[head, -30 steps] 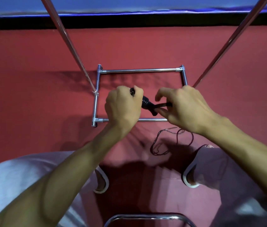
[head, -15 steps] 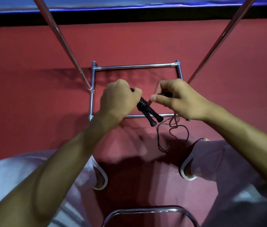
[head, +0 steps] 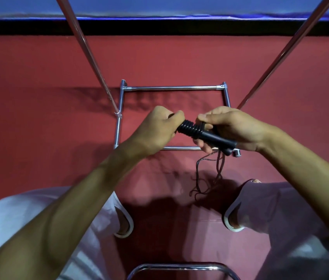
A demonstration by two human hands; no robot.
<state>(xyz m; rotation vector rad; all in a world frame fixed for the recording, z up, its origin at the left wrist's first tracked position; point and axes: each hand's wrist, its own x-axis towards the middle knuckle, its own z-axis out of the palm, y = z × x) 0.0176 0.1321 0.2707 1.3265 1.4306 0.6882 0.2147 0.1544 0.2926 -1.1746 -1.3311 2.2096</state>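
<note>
In the middle of the frame the left hand is closed in a fist round the ribbed end of a pair of black plastic handles, the thumb lying along the top of the ribs. Just to its right, the right hand is curled over the smooth end of the same handles, with its fingers wrapped underneath and its thumb pointing back toward the left hand. The handles run slanting down to the right between the two hands, and their tips poke out below the right palm. From those tips a thin dark cord hangs in loose loops, its lower end lying tangled in shadow on the floor.

Behind the hands lies a rectangular chrome tube frame on the red carpeted floor; its near bar passes right under the handles. A left slanted chrome rod runs from the upper left of the frame down to the frame's left side, and a right slanted chrome rod runs from the upper right corner down toward the right hand. A blue band over a black strip crosses the top edge. Both forearms reach in from the lower corners, above knees in pale trousers. At the bottom centre is a curved chrome tube.
</note>
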